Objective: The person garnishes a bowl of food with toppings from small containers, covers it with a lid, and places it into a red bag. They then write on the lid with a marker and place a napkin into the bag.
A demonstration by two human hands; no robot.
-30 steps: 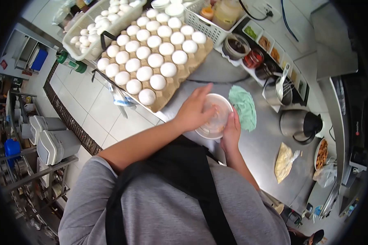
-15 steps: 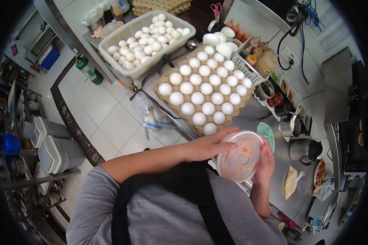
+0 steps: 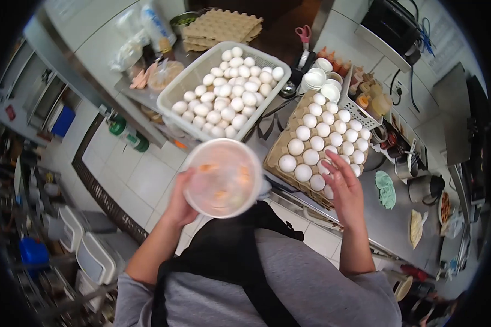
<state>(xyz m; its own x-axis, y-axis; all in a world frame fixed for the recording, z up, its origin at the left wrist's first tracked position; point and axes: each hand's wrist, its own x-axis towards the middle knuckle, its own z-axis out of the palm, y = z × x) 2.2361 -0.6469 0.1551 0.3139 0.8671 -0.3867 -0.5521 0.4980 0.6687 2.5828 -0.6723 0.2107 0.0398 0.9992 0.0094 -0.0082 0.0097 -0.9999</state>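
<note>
My left hand [image 3: 181, 200] grips the side of a round translucent tub [image 3: 222, 182], which has orange bits showing in it. Beyond the tub stands a pale plastic basket [image 3: 172, 90] filled with white eggs [image 3: 221, 103]. My right hand [image 3: 345, 182] is raised with its fingers apart and nothing in it. It is over the near right part of a cardboard egg tray [image 3: 276, 154] bearing rows of white eggs [image 3: 317, 143]. Whether its fingertips touch any egg, I cannot tell.
Empty cardboard trays [image 3: 221, 27] lie stacked behind the basket. White cups [image 3: 313, 79] and a bottle rack [image 3: 360, 106] stand behind the egg tray. To the right are a green cloth [image 3: 385, 189], a metal jug [image 3: 423, 188] and a yellowish bag [image 3: 415, 229]. A green cylinder [image 3: 128, 135] stands on the floor.
The tub has moved left and is now in my left hand alone. My right hand has let go of it and opened over the egg tray. The whole view has shifted.
</note>
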